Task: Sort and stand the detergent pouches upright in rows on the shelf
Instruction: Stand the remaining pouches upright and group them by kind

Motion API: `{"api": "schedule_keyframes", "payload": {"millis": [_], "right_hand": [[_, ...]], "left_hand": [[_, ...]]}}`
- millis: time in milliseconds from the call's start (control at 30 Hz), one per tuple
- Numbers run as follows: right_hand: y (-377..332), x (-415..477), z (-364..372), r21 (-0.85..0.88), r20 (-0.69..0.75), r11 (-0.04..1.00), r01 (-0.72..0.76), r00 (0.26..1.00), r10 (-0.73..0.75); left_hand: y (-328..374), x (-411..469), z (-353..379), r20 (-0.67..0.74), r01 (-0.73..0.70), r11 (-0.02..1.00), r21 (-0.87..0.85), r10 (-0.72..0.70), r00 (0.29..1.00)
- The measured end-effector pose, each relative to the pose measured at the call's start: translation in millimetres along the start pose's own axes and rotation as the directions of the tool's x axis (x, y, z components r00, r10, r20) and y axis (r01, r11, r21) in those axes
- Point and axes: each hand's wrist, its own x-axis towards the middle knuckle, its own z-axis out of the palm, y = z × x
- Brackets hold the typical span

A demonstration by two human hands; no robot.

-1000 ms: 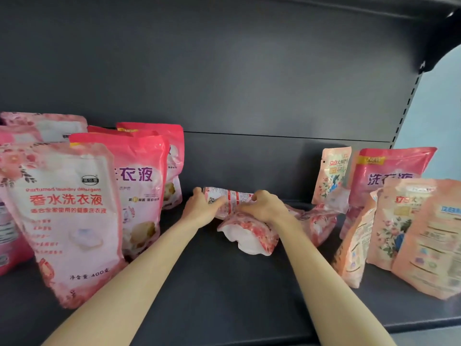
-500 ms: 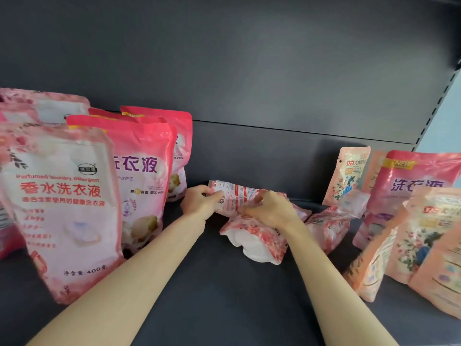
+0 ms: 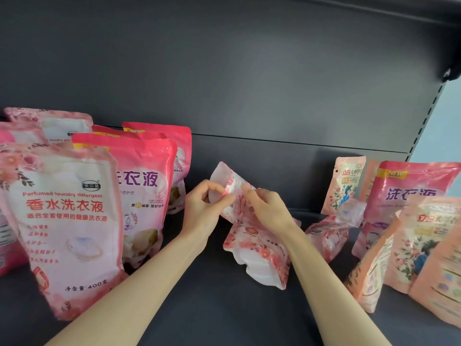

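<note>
A floppy pink floral detergent pouch (image 3: pixel 257 248) is lifted at its top end in the middle of the dark shelf (image 3: pixel 224 308), its bottom resting on the shelf. My left hand (image 3: pixel 202 211) pinches the pouch's upper left edge. My right hand (image 3: pixel 267 211) grips its upper right side. Pale floral pouches (image 3: pixel 64 221) and bright pink pouches (image 3: pixel 147 191) stand upright in rows at the left. Another crumpled pouch (image 3: pixel 326 233) lies just right of my hands.
At the right stand a bright pink pouch (image 3: pixel 409 193) and several peach floral pouches (image 3: pixel 424 245), one small one (image 3: pixel 346 186) leaning on the back panel (image 3: pixel 249 96). A slotted upright (image 3: pixel 429 116) bounds the shelf at the right.
Both hands have raised the top of the floral pouch from lying flat to tilted up, and it has come nearer. The view has swung slightly.
</note>
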Motion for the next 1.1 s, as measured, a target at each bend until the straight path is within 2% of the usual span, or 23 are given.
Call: {"api": "schedule_keyframes", "payload": {"millis": [133,300,400,467,533,633,700,767,833,1000,1033,1100], "right_hand": [[-6,0,-2,0.282,0.044,0.954,-0.101,0.995,0.092],[-10,-1,-7,0.621,0.104,0.768,-0.153,0.988,0.112],[-11,-1,-7,0.708,0.092,0.689,-0.155,0.988,0.127],[-13,-3,-6,0.752,0.083,0.639,-0.159,0.986,0.147],[-14,-5,-6,0.771,0.07,0.612,-0.176,0.979,0.193],[-12,-8,-8,0.816,0.036,0.565,-0.125,0.985,0.166],[-10,-9,-11,0.884,0.055,0.456,-0.105,0.991,0.121],[-9,-12,-12,0.924,0.081,0.371,-0.089,0.996,0.039],[-7,-13,-14,0.939,0.095,0.335,-0.082,0.995,-0.025],[-5,-15,-27,0.939,0.143,0.33,-0.101,0.984,-0.104],[-3,-15,-29,0.935,0.144,0.341,-0.099,0.983,-0.11],[-3,-16,-36,0.897,0.148,0.433,-0.092,0.984,-0.096]], "left_hand": [[12,-6,2,0.06,-0.077,0.997,-0.012,0.078,0.995],[25,-11,2,0.177,-0.099,0.995,-0.022,0.102,0.979],[27,-14,3,0.254,-0.136,0.99,-0.024,0.137,0.957],[25,-13,3,0.204,-0.118,0.99,-0.077,0.131,0.97],[20,-11,5,0.083,-0.05,0.997,-0.052,0.054,0.995],[9,-6,10,-0.034,0.197,0.979,0.061,-0.195,0.98],[9,-4,9,-0.002,0.399,0.915,0.061,-0.4,0.917],[9,-3,7,0.078,0.484,0.875,0.024,-0.485,0.871],[13,-4,7,0.123,0.454,0.889,-0.057,-0.445,0.887],[18,-5,4,0.194,0.355,0.876,-0.326,-0.305,0.932],[18,-5,4,0.194,0.323,0.884,-0.337,-0.271,0.943],[18,-6,4,0.178,0.259,0.899,-0.353,-0.208,0.962]]}}
